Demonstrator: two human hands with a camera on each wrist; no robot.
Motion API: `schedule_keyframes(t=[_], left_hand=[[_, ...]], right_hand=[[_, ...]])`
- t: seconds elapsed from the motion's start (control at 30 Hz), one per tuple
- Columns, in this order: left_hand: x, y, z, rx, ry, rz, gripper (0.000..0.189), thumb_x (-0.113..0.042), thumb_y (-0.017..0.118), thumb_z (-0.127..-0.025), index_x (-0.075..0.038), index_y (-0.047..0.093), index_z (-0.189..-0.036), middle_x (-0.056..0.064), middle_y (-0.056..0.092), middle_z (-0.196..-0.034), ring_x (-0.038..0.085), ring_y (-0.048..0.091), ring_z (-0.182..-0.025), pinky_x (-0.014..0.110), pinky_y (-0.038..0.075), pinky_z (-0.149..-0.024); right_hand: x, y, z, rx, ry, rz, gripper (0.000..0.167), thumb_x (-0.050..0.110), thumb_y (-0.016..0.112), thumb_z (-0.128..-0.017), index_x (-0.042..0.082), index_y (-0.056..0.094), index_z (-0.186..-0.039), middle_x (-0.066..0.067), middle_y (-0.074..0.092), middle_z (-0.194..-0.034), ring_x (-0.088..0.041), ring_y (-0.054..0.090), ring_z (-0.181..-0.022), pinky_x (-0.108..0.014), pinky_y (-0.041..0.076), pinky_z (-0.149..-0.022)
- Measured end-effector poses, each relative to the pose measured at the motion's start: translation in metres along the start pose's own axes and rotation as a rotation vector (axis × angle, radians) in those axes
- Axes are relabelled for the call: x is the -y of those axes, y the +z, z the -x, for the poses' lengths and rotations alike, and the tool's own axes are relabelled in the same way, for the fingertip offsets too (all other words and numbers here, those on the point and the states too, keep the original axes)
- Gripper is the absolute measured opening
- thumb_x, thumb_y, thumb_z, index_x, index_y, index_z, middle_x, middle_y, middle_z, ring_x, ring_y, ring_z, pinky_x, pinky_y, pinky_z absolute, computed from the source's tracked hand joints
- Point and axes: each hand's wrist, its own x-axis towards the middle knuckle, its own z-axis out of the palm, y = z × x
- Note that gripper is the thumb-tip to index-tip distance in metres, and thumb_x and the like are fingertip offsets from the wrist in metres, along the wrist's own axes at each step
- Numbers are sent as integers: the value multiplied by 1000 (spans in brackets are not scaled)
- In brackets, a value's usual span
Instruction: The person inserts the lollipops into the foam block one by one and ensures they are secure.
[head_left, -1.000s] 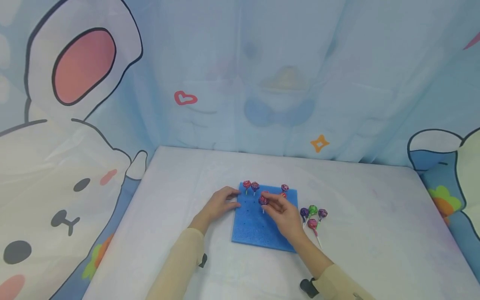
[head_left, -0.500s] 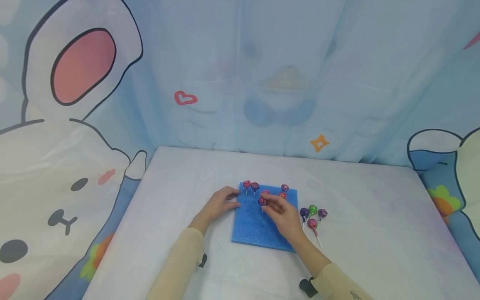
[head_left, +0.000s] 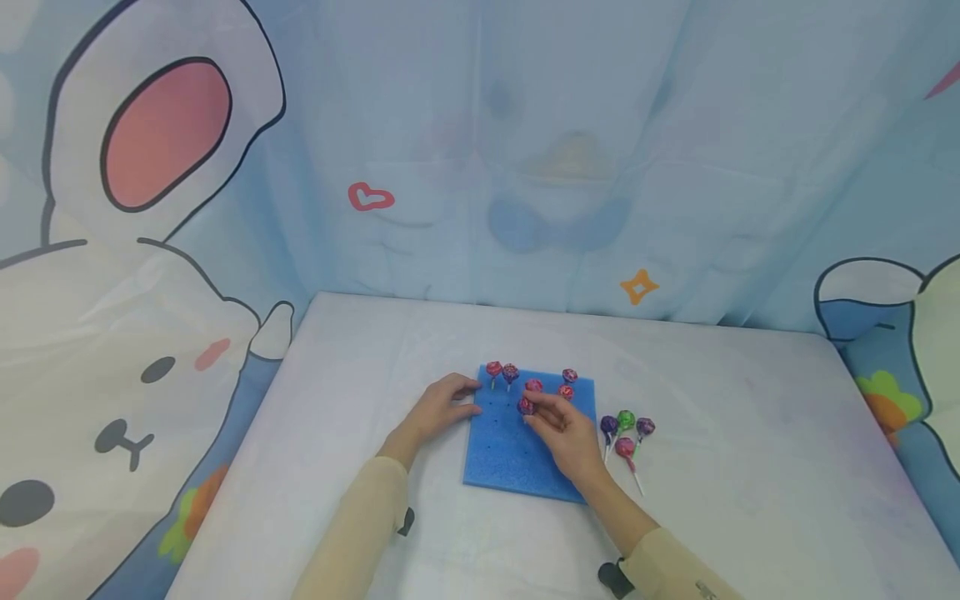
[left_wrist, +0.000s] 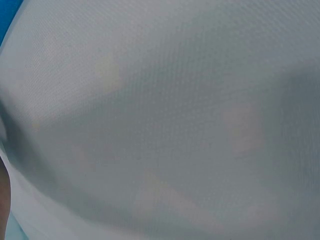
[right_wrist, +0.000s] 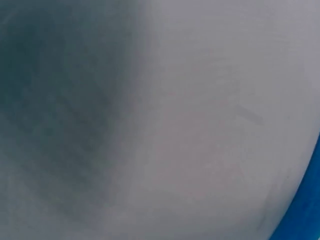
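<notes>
Red-and-purple lollipop (head_left: 526,406) held over the blue board (head_left: 506,454)

Head view: The red-and-purple lollipop is pinched at its head between thumb and fingers of the right hand (head_left: 567,432); this grip is closed on it. Whether the stick is seated in the blue board cannot be told. The grip of the left hand (head_left: 441,406) is spread, with thumb and fingers parted at the left edge of the blue board. Small holes are seen in the bare part of the blue board. Two upright lollipops (head_left: 493,368) are carried near its far left corner and two more lollipops (head_left: 570,376) near its far right. A pink lollipop (head_left: 534,386) is located just beyond the right fingertips. On the white desk (head_left: 750,442), right of the blue board, four loose lollipops (head_left: 626,420) are grouped: dark blue, green, purple and pink.

Left wrist view: A pale surface (left_wrist: 150,75) is shown, with a blue patch (left_wrist: 6,17) at the upper left corner. The grip cannot be judged here.

Right wrist view: A shaded pale area (right_wrist: 200,125) is shown, with a blue strip (right_wrist: 305,210) at the lower right. The grip cannot be judged here.
</notes>
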Motion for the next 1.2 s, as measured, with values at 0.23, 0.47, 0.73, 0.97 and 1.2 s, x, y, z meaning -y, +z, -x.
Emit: schedule_keyframes(t=[0.23, 0.47, 0.73, 0.97, 1.2], left_hand=[[-4, 0, 1, 3, -7, 4, 42, -19, 71, -91, -3, 60, -128, 11, 61, -126, 24, 58, -119, 33, 47, -103], [-6, 0, 2, 3, -37, 6, 43, -19, 72, -90, -4, 60, -128, 9, 61, -128, 23, 57, -120, 32, 46, -104], [-5, 0, 1, -4, -36, 5, 43, -18, 72, -90, -4, 60, -128, 9, 61, -127, 23, 57, -120, 33, 47, -104], [-6, -1, 2, -3, -39, -5, 43, -20, 71, -91, -5, 60, -129, 9, 61, -128, 23, 57, -121, 32, 46, -104], [-6, -1, 2, -3, -44, 2, 44, -21, 72, -90, -5, 59, -129, 8, 61, -128, 23, 57, -121, 32, 46, -104]], right_hand=[[-4, 1, -1, 1, -30, 71, 30, 12, 69, -91, 14, 65, -121, -2, 65, -127, -15, 59, -119, -20, 50, -92], [-1, 1, -1, -1, -65, 100, 32, 7, 70, -90, 11, 65, -122, -6, 66, -125, -19, 61, -117, -19, 51, -90], [7, 1, -1, 3, -61, 144, 33, 6, 70, -90, 8, 65, -122, -7, 66, -125, -19, 62, -116, -21, 52, -90], [4, -1, -1, 16, -122, 188, 37, 4, 71, -89, 4, 64, -125, -7, 64, -128, -22, 63, -115, -21, 52, -91], [9, -7, 0, 33, -179, 235, 38, 3, 71, -88, 6, 64, -125, -5, 65, -128, -22, 62, -116, -22, 51, -91]])
